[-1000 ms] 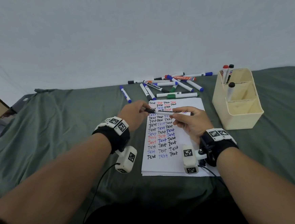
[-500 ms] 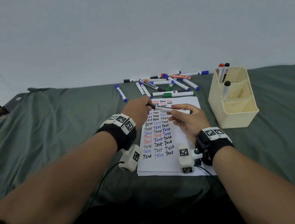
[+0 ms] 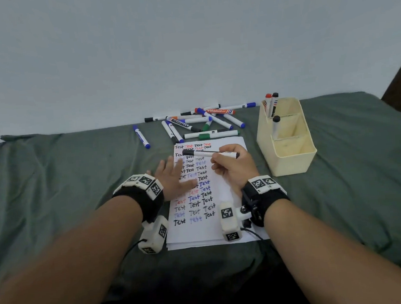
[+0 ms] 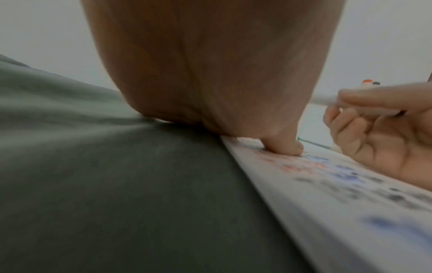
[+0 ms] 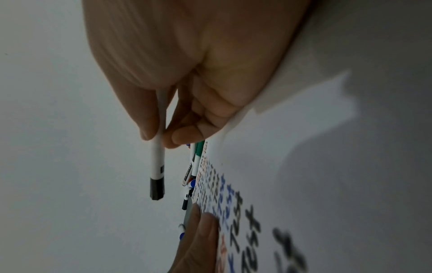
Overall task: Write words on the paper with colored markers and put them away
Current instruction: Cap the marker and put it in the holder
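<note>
A white sheet of paper (image 3: 201, 234) filled with rows of "Test" in black, red and blue lies on the green cloth. My right hand (image 3: 219, 160) pinches a white marker with a black cap (image 3: 204, 153) and holds it level above the top of the sheet. In the right wrist view the capped marker (image 5: 157, 166) sticks out past my thumb and fingers. My left hand (image 3: 172, 175) lies flat with fingers spread on the paper's left edge. In the left wrist view its thumb (image 4: 285, 147) presses on the paper (image 4: 339, 203).
Several loose markers (image 3: 202, 123) lie in a heap beyond the paper, a green one (image 3: 211, 135) nearest it and a blue one (image 3: 141, 136) apart at the left. A cream organizer (image 3: 291, 161) holding three markers stands to the right. A wall rises behind.
My left hand has let go of the marker's black end, drawn back and come down flat on the paper's left edge. The right hand still holds the marker.
</note>
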Demonstrator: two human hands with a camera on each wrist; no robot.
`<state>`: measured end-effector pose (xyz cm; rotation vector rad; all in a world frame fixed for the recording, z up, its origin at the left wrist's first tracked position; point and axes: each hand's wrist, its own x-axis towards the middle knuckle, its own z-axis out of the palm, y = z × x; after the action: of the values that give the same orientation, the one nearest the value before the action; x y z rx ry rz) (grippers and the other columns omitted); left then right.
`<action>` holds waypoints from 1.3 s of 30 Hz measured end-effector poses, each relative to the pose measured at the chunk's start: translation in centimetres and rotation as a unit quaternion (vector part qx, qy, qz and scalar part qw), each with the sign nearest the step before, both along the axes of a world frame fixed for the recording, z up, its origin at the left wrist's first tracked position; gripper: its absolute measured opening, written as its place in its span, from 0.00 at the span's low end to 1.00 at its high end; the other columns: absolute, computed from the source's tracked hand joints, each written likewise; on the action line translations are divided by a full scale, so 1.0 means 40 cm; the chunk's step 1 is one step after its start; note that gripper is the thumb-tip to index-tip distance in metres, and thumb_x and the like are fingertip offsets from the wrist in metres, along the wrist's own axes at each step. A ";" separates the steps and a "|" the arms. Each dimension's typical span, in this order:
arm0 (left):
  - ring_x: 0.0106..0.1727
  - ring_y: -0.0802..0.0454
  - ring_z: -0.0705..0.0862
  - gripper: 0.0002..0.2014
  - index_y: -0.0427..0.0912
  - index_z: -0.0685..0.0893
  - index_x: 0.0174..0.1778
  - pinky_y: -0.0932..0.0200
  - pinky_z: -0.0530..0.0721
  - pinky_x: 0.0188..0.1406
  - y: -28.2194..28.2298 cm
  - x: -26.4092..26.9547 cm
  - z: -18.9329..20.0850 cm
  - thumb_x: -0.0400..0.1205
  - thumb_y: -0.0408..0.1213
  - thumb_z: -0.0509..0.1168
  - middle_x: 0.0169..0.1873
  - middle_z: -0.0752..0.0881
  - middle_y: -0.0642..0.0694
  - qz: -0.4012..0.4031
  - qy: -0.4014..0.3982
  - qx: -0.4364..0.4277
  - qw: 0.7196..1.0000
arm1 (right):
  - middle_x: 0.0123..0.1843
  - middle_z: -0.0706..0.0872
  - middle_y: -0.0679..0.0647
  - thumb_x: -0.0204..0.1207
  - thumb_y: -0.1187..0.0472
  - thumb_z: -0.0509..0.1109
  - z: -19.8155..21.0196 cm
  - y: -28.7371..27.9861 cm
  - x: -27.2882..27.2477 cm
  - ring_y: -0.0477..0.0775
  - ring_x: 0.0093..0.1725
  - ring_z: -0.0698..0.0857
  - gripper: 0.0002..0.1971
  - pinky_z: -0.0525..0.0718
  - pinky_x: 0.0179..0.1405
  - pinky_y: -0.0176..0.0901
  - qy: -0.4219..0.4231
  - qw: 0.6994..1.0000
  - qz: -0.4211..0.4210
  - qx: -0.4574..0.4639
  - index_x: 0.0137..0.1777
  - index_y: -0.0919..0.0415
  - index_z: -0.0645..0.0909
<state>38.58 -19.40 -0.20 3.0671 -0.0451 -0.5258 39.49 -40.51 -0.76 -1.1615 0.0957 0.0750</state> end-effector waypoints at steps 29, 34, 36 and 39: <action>0.86 0.43 0.34 0.50 0.54 0.35 0.87 0.28 0.40 0.81 -0.011 0.003 0.029 0.77 0.78 0.47 0.86 0.32 0.50 0.017 0.066 -0.019 0.997 | 0.66 0.88 0.51 0.88 0.56 0.61 0.371 -0.289 0.090 0.46 0.54 0.83 0.20 0.76 0.56 0.31 -0.128 0.797 -0.120 -0.577 0.79 0.46 0.77; 0.86 0.44 0.33 0.51 0.56 0.34 0.86 0.26 0.40 0.81 -0.004 0.011 0.018 0.75 0.80 0.47 0.86 0.31 0.52 0.020 0.068 -0.020 0.997 | 0.76 0.81 0.55 0.88 0.55 0.61 0.404 -0.212 0.085 0.55 0.76 0.77 0.23 0.71 0.75 0.46 -0.208 0.731 -0.096 -0.643 0.82 0.53 0.74; 0.86 0.45 0.33 0.51 0.56 0.35 0.86 0.27 0.39 0.81 -0.004 0.009 0.017 0.75 0.80 0.47 0.86 0.31 0.52 0.022 0.066 -0.022 0.997 | 0.80 0.78 0.54 0.88 0.54 0.62 0.409 -0.157 0.077 0.55 0.81 0.72 0.24 0.65 0.80 0.46 -0.254 0.702 -0.059 -0.663 0.83 0.54 0.72; 0.86 0.46 0.33 0.50 0.57 0.35 0.86 0.28 0.38 0.81 -0.006 0.008 0.019 0.75 0.79 0.47 0.85 0.31 0.53 0.027 0.066 -0.024 0.997 | 0.88 0.64 0.52 0.88 0.50 0.62 0.384 -0.066 0.061 0.54 0.89 0.57 0.28 0.54 0.87 0.51 -0.266 0.680 0.038 -0.682 0.87 0.48 0.64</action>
<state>38.89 -19.65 0.57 2.9695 0.0263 -0.7108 41.95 -43.15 14.59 -2.6595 -0.5240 -0.3378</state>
